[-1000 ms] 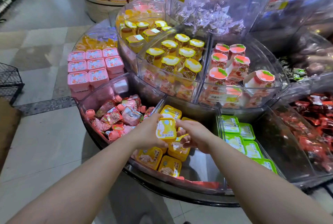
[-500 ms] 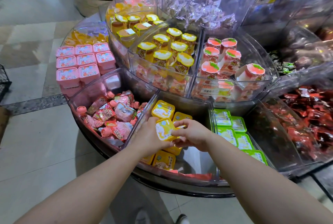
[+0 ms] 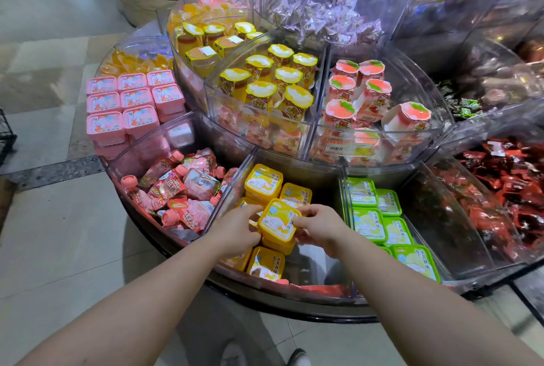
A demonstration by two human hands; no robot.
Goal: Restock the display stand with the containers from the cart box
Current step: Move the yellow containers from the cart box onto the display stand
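- The yellow container (image 3: 278,223), a square tub with a printed lid, is sitting lid-up on a short stack of like tubs.
- The display stand (image 3: 294,304) is holding this stack in its clear front compartment, with more yellow tubs around.

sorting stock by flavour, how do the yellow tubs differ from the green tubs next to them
The yellow tubs have yellow lids; the green tubs have green ones. The yellow tubs fill the middle front compartment, the green tubs the one to its right. Both hands, left hand and right hand, grip a yellow tub; no green tub is touched. Both are square tubs with a similar cartoon label.
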